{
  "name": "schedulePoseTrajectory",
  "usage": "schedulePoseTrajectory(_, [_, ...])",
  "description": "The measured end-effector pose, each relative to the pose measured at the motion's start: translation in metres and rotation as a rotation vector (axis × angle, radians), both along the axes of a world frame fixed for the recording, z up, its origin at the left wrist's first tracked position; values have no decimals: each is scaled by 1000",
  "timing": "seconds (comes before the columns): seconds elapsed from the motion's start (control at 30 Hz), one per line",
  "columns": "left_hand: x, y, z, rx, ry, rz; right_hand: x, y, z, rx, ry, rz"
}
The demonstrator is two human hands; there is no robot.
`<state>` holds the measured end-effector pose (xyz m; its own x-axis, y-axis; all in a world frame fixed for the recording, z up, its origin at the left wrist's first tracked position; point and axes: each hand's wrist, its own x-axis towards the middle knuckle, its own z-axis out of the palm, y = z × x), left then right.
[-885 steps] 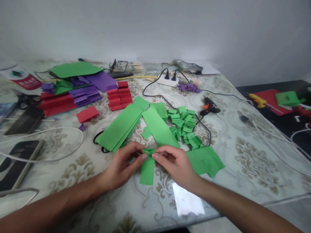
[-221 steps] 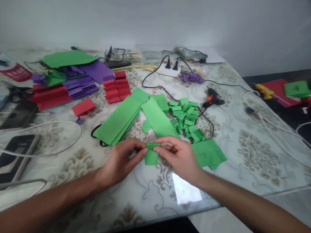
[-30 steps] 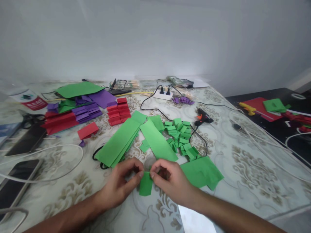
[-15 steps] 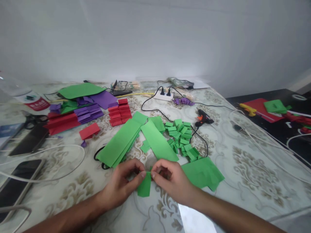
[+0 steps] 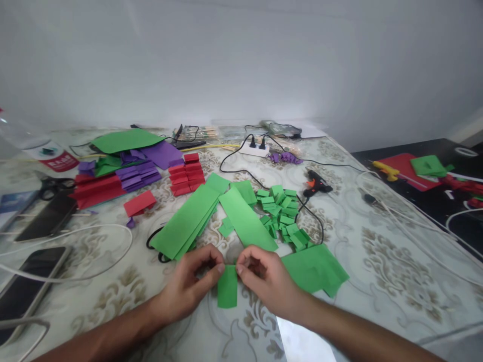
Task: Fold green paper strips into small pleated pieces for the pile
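Observation:
A small green paper piece [image 5: 227, 289] hangs between my two hands near the front of the table. My left hand [image 5: 194, 281] pinches its upper left corner between thumb and forefinger. At the upper right corner, my right hand [image 5: 262, 276] pinches it the same way. Just beyond my hands lie long green paper strips [image 5: 184, 218], with another green strip [image 5: 247, 218] slanting to the right. A heap of small folded green pieces [image 5: 281, 211] sits past my right hand. More green sheets [image 5: 317, 269] lie beside my right wrist.
Red folded paper [image 5: 186, 176] and purple folded paper [image 5: 138, 176] lie at the back left, near scissors [image 5: 53, 186]. A glue gun [image 5: 316, 183] stands right of the heap, its cord winding from a power strip [image 5: 254, 148]. Phones [image 5: 30, 276] and white cables occupy the left edge.
The small green piece has turned from slanted to nearly straight and shows more of its face. My fingers have shifted slightly at its top corners.

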<state>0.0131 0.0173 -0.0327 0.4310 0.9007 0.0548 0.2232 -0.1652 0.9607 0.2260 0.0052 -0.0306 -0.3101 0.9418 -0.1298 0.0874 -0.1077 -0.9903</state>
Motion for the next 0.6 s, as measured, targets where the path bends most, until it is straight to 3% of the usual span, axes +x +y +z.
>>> schedulePoseTrajectory(0.2, [1,2,-1,-40,2,11,1,-2,-1,10,70,16])
schedulePoseTrajectory(0.6, [3,2,-4,-127,-43,63,8,0,0,261,-46,87])
